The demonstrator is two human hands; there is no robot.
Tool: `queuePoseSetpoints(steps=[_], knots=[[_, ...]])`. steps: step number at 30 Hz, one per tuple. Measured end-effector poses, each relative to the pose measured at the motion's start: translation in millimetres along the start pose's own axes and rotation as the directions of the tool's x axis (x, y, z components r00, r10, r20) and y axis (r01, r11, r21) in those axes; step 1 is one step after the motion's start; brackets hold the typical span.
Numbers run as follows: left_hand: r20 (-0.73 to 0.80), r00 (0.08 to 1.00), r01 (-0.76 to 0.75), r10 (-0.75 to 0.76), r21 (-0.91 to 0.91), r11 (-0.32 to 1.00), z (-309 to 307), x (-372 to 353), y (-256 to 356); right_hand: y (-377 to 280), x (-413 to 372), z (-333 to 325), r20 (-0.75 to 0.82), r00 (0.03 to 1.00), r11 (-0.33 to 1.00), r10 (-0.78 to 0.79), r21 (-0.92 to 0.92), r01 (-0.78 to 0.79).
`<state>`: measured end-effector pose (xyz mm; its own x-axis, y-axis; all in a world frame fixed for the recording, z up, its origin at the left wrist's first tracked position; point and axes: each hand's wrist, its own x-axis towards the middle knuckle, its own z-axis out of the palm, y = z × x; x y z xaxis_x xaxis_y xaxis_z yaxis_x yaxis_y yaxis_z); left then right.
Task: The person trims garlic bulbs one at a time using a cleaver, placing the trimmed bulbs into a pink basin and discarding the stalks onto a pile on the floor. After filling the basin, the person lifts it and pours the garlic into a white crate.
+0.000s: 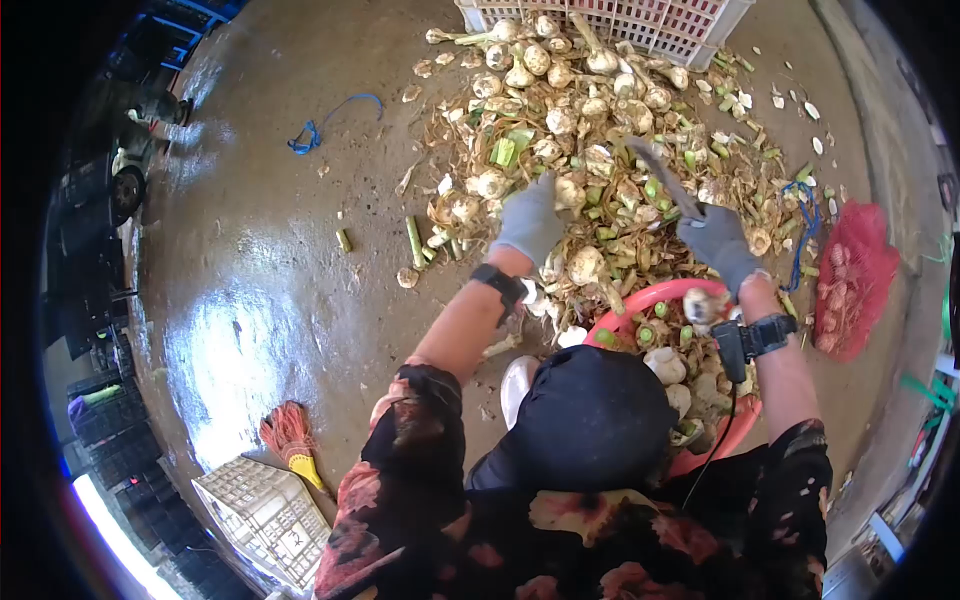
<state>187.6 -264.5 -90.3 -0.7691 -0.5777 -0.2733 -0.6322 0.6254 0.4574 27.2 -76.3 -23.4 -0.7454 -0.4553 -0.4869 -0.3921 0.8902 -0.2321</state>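
My left hand (532, 222), in a grey glove, reaches into a heap of garlic bulbs and cut stalks, its fingers stretched out beside a garlic bulb (570, 193). Gripped in my gloved right hand (716, 242) is a knife (664, 178) with a curved dark blade, pointing up and left over the heap. Below that hand, a slightly blurred garlic bulb (700, 305) shows over the rim of a pink-red basin (655, 293). Trimmed white bulbs (665, 365) and green stalk ends lie inside the basin, between my knees.
A white plastic crate (680, 30) stands behind the heap. On the right lies a red mesh bag (850, 280) near blue twine (806, 235). More blue string (308, 137) is on the wet floor at left, with a broom head (290, 435) and another crate (265, 515) lower down.
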Motion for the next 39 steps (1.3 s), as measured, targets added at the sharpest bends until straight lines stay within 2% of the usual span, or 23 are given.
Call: queuePoseSetpoints(steps=[3,4,7,8,11,12,15,19,22,24,25,26,27,29,30,32,33,34,35,36,37,38,39], knots=[[-0.092,0.993,-0.104,0.076,-0.349,0.932,0,3,-21,-15,-2,8,-0.050,0.983,0.979,-0.176,-0.108,0.170],[-0.219,0.973,-0.152,0.072,-0.379,0.913,3,0,-20,-19,-5,9,-0.071,0.968,0.965,-0.242,-0.121,0.233],[0.055,0.991,-0.039,0.121,-0.750,0.660,-22,-18,9,-44,-26,7,-0.113,0.914,0.916,-0.389,-0.152,0.371],[-0.015,0.992,-0.100,0.127,-0.709,0.698,-17,-20,13,-51,-32,6,-0.130,0.891,0.896,-0.435,-0.159,0.414],[-0.210,0.808,-0.585,0.550,-0.394,0.709,-7,-14,9,-54,-40,7,-0.242,0.797,0.833,-0.553,-0.158,0.530],[-0.225,0.849,-0.517,0.479,-0.540,0.664,1,-13,11,-56,-43,4,-0.250,0.787,0.826,-0.563,-0.164,0.539],[-0.256,0.827,-0.558,0.500,-0.473,0.682,4,-19,13,-55,-47,2,-0.240,0.779,0.815,-0.579,-0.163,0.556],[-0.110,0.937,-0.278,0.331,-0.809,0.518,-18,-50,32,-37,-38,5,-0.338,0.719,0.776,-0.608,-0.057,0.629],[-0.049,0.977,-0.123,0.207,-0.924,0.363,-47,-74,54,33,11,26,-0.254,0.942,0.966,-0.221,-0.186,0.177],[-0.017,0.981,-0.109,0.194,-0.871,0.479,-49,-66,55,24,0,11,-0.043,0.998,0.956,-0.039,0.290,0.049],[0.003,0.980,-0.107,0.201,-0.839,0.534,-48,-58,58,19,-9,2,0.084,0.996,0.863,0.025,0.501,-0.064],[-0.057,0.970,-0.185,0.238,-0.808,0.560,-25,-44,58,9,-17,0,0.064,0.997,0.685,-0.049,0.728,-0.013],[-0.022,0.955,-0.243,0.297,-0.634,0.734,-25,-41,65,-2,-26,-4,0.100,0.985,0.528,-0.142,0.849,-0.010],[-0.198,0.790,-0.611,0.580,-0.168,0.774,-33,-41,84,-18,-37,-11,0.109,0.932,0.163,-0.346,0.985,-0.054],[-0.148,0.776,-0.625,0.613,-0.050,0.779,-41,-37,87,-16,-36,-11,0.065,0.945,0.161,-0.322,0.987,-0.013],[-0.424,0.868,-0.443,0.259,-0.424,0.790,-45,-40,87,-14,-30,-13,-0.024,0.961,0.159,-0.275,0.985,0.070],[-0.230,0.966,-0.253,0.120,-0.734,0.630,-38,-37,83,-14,-28,-16,-0.063,0.961,0.255,-0.270,0.957,0.134],[-0.021,0.999,-0.009,-0.027,-0.924,0.382,-31,-33,79,-15,-26,-21,-0.104,0.957,0.349,-0.270,0.916,0.197],[0.203,0.978,0.197,0.043,-0.974,0.113,-25,-30,80,-15,-23,-24,-0.141,0.951,0.440,-0.274,0.862,0.254],[0.388,0.906,0.412,0.167,-0.900,-0.146,-18,-29,83,-13,-13,-22,-0.078,0.955,0.563,-0.286,0.793,0.233],[0.507,0.794,0.605,0.335,-0.713,-0.355,-12,-26,87,-11,-7,-25,-0.128,0.934,0.649,-0.332,0.688,0.325],[0.529,0.830,0.558,0.177,-0.794,-0.242,-16,-26,95,-7,-4,-29,-0.172,0.910,0.717,-0.377,0.568,0.404],[0.422,0.892,0.430,0.162,-0.903,-0.011,-17,-24,96,-16,-16,-39,-0.196,0.884,0.771,-0.424,0.434,0.466]])
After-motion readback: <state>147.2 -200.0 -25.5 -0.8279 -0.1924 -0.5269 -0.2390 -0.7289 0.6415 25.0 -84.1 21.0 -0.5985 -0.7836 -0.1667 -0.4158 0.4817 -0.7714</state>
